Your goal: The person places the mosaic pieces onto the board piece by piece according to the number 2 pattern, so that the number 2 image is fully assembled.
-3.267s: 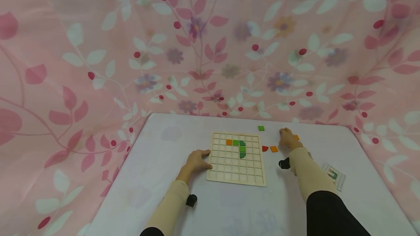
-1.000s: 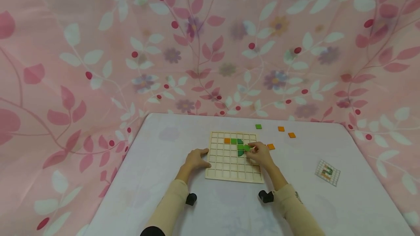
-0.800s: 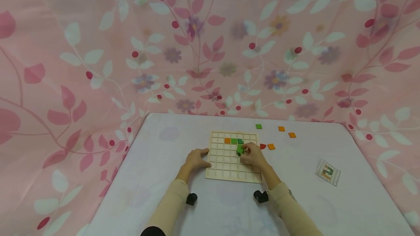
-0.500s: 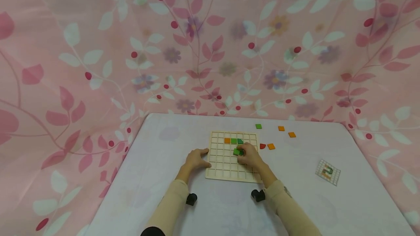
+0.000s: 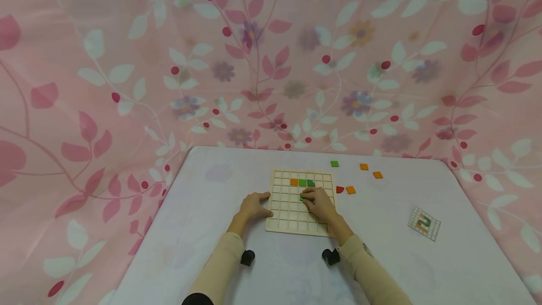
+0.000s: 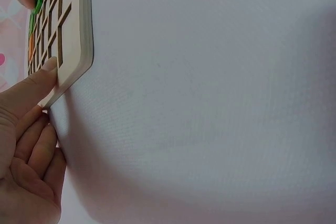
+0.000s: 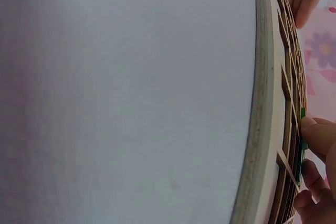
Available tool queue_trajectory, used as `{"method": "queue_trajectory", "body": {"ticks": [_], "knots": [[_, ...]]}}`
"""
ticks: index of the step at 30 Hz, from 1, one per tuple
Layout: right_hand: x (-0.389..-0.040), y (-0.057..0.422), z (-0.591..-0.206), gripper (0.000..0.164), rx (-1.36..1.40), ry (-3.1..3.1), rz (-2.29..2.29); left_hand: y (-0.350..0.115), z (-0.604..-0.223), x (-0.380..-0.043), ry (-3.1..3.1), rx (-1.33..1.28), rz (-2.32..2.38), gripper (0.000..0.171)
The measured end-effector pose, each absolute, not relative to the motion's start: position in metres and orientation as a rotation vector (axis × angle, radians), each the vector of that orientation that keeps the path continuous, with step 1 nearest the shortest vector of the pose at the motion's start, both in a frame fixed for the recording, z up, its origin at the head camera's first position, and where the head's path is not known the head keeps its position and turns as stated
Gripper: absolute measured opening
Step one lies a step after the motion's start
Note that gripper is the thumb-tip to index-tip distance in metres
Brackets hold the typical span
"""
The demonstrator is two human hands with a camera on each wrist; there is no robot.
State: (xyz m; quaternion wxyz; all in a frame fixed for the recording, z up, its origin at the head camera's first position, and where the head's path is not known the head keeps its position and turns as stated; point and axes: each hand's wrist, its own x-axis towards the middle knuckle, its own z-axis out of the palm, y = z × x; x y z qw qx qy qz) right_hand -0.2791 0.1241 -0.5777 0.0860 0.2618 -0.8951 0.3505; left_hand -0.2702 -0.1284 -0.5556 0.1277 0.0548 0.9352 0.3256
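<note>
Pinched a green tile [image 5: 302, 198] in the narrow grip of the right hand [image 5: 320, 203], leftward of its knuckles, amid the board [image 5: 281, 225] (well apart from the left hand [image 5: 253, 205], holding the edge).

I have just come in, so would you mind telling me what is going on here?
A person's left hand holds the edge of a wooden grid board, while the right hand pinches a green tile at its middle. Toward the board's far side, an orange square, a green square and a dark green rounded piece sit in a row. Loose pieces and a patterned card lie on the table.
</note>
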Motion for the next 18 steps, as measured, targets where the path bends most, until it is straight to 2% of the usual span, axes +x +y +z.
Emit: {"method": "queue_trajectory", "body": {"ticks": [11, 18], "knots": [[-0.2774, 0.1202, -0.5725, 0.022, 0.743, -2.734, 0.978, -0.1272, -0.5531, -0.2691, 2.717, 0.145, 0.964, 0.073], [-0.2727, 0.1237, -0.5742, 0.018, 0.765, -2.737, 0.88, -0.1268, -0.5531, -0.2685, 2.719, 0.165, 0.959, 0.073]]}}
